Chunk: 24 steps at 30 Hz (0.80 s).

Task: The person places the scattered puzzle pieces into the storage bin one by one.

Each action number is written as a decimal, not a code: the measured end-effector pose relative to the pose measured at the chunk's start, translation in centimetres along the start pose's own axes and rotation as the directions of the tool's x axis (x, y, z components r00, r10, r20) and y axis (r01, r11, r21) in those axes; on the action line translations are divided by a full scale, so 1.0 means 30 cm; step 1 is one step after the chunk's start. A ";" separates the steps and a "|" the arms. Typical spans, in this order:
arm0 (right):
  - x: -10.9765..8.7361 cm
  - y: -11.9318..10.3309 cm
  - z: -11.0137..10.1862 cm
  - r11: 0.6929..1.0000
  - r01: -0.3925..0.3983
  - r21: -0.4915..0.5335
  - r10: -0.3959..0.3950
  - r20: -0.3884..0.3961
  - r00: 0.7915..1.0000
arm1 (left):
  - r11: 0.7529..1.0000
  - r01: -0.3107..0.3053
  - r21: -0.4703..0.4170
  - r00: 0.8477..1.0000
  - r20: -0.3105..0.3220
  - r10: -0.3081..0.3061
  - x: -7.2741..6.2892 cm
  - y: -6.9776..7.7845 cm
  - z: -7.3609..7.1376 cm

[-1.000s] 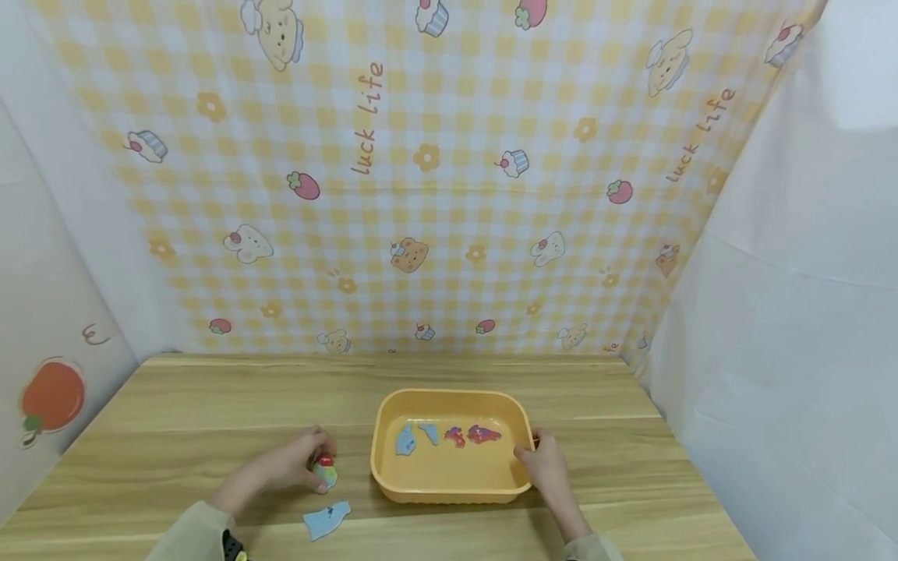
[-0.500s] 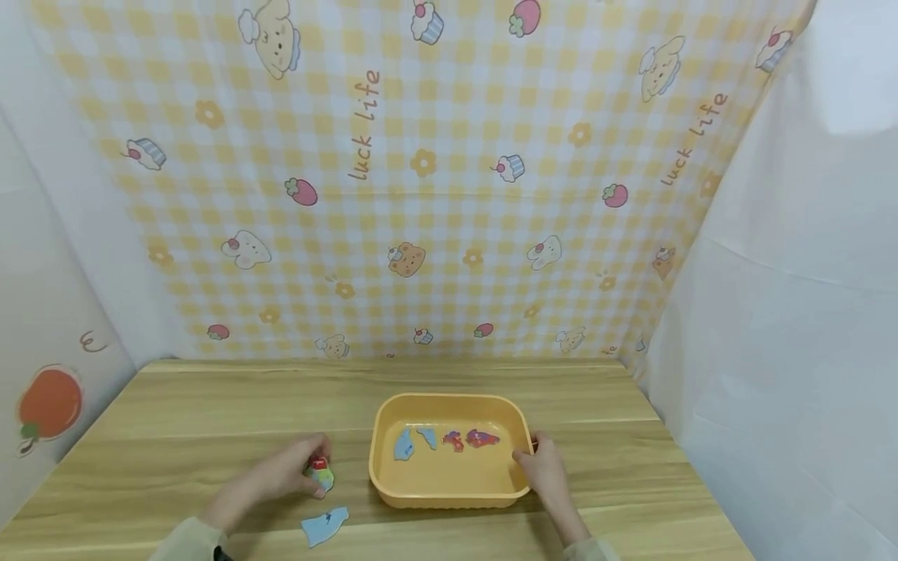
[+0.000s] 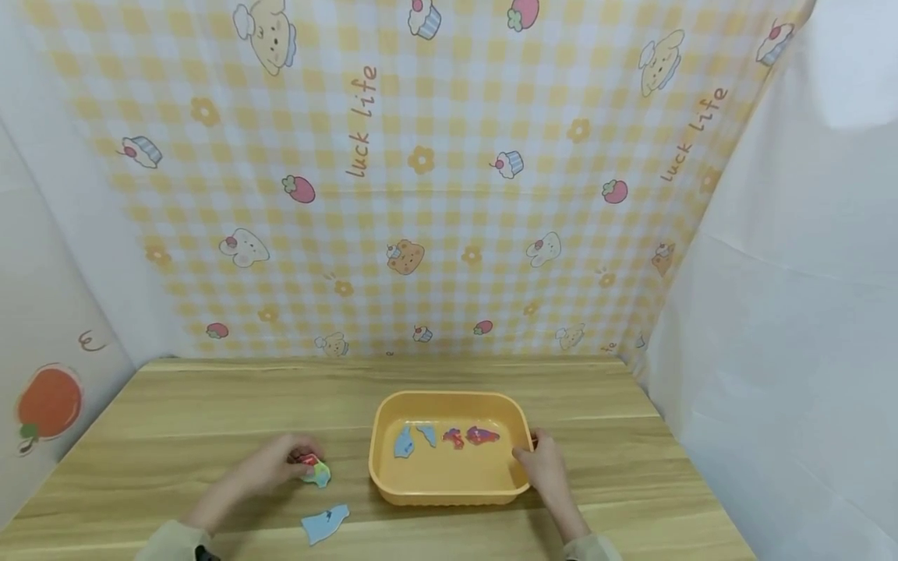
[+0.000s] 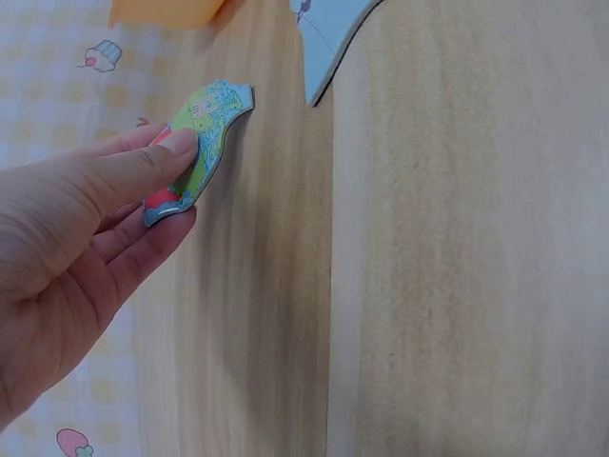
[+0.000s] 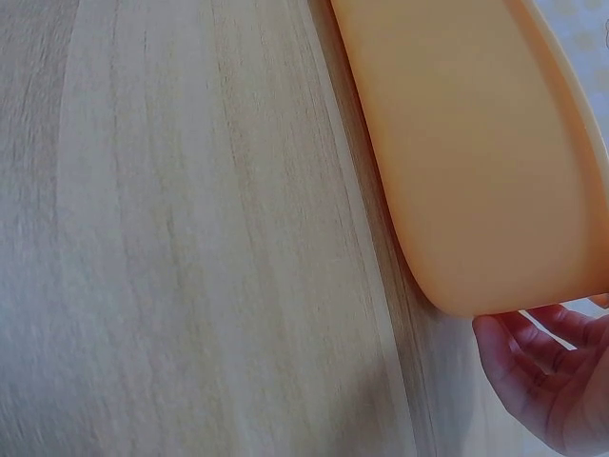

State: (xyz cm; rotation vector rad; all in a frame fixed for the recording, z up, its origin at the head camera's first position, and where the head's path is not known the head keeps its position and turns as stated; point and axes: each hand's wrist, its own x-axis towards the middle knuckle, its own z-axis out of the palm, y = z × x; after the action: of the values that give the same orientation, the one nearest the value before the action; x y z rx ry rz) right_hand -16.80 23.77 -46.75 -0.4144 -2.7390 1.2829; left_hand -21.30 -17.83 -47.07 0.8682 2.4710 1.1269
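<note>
My left hand (image 3: 270, 467) pinches a colourful puzzle piece (image 4: 209, 114) between thumb and fingers, left of the tub. Green, red and light blue are printed on the piece, and its thin edge shows in the left wrist view. A light blue puzzle piece (image 3: 325, 523) lies on the table nearer to me. At the right side, my right hand (image 3: 546, 467) grips the rim of a yellow-orange plastic tub (image 3: 449, 497), thumb at the rim and fingers outside. Inside the tub lie two light blue pieces (image 3: 404, 442) and two red-purple pieces (image 3: 482, 436).
The wood-grain table (image 3: 231, 397) reaches back to a yellow checked cloth (image 3: 421, 202) printed with cartoon animals and strawberries. White cloth walls (image 3: 793, 312) stand on both sides.
My left hand has drawn a little to the left with the puzzle piece, which now shows more of its face. The right hand and the tub stay in place.
</note>
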 end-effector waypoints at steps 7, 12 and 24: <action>0.000 -0.004 0.001 1.000 -0.013 0.000 0.013 0.018 1.000 | 1.000 0.016 -0.006 1.000 -0.020 -0.016 -0.003 0.008 -0.020; 0.006 -0.002 0.001 1.000 -0.026 0.004 0.026 0.012 1.000 | 1.000 0.018 0.024 0.998 -0.056 -0.016 0.001 0.024 -0.032; 0.003 -0.008 -0.006 1.000 -0.019 -0.002 0.019 0.026 0.999 | 0.995 0.073 0.072 0.989 -0.135 -0.063 0.027 0.081 -0.039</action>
State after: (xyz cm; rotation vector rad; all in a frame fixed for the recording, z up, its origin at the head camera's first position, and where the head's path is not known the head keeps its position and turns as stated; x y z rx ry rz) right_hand -16.90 23.77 -46.46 -0.4275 -2.7637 1.2996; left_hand -21.52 -16.74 -44.48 0.7457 2.6456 1.1068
